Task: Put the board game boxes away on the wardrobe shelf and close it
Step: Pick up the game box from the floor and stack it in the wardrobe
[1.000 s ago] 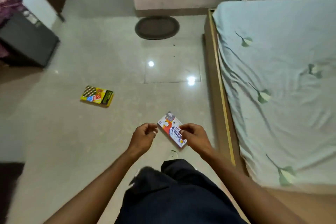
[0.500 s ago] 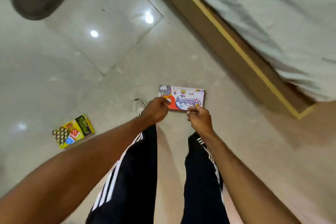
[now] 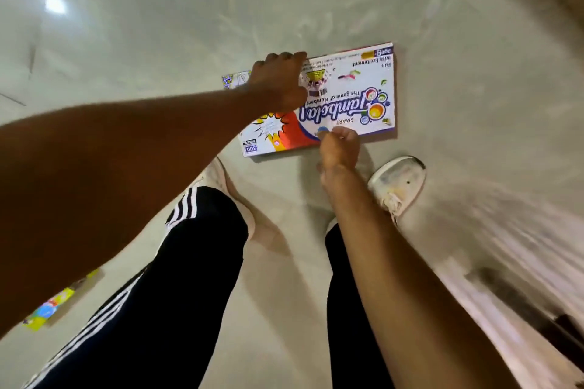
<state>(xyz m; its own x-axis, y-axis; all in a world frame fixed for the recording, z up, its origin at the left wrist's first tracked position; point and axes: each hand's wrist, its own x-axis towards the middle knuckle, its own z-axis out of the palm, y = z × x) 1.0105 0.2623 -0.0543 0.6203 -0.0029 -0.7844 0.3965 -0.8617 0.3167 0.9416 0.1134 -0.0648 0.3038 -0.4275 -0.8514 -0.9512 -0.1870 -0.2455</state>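
Observation:
A white and orange Tambola game box (image 3: 357,95) sits flat at floor level just ahead of my feet; whether it touches the tiles I cannot tell. My left hand (image 3: 278,85) reaches over its far left part, fingers curled round the far edge. My right hand (image 3: 339,148) pinches the near edge, thumb on the lid. A second, yellow game box (image 3: 53,306) lies on the floor at the lower left, partly hidden behind my left arm. No wardrobe is in view.
My legs in black striped trousers and two pale shoes (image 3: 396,183) stand right behind the box. Glossy beige floor tiles (image 3: 158,25) fill the view. A blurred dark and pale edge (image 3: 521,309) runs along the lower right.
I have bent much lower, so the Tambola box looks far larger. My left hand has moved from the near left corner over to the far edge. The bed has left the view.

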